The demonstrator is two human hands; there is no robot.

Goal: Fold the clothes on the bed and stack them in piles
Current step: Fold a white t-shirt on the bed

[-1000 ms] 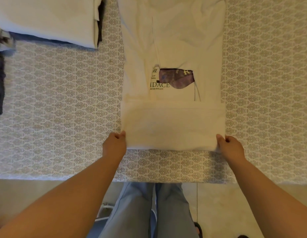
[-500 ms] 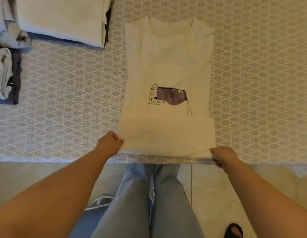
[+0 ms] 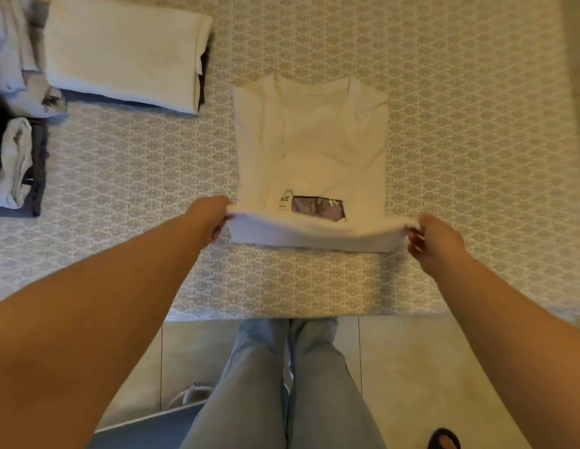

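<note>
Cream T-shirt (image 3: 309, 140) lies on a patterned bed (image 3: 460, 157); left hand (image 3: 208, 218) and right hand (image 3: 435, 241) pinch its folded hem, lifting it; folded pile (image 3: 120, 56) far-left.

Legible text is confined to the cream cotton T-shirt (image 3: 309, 147) lying on the patterned bed cover. On its printed front, in the gap between the folded side panels just beyond the raised near fold, a cursive word ends in the letters "ll" (image 3: 284, 198); its beginning is covered by cloth. Directly beneath it stands a line of small dark print, too small to read. To the right, a purple printed panel (image 3: 316, 209) carries pale yellowish characters, blurred and not decipherable. No other text, number or sign can be read.
</note>
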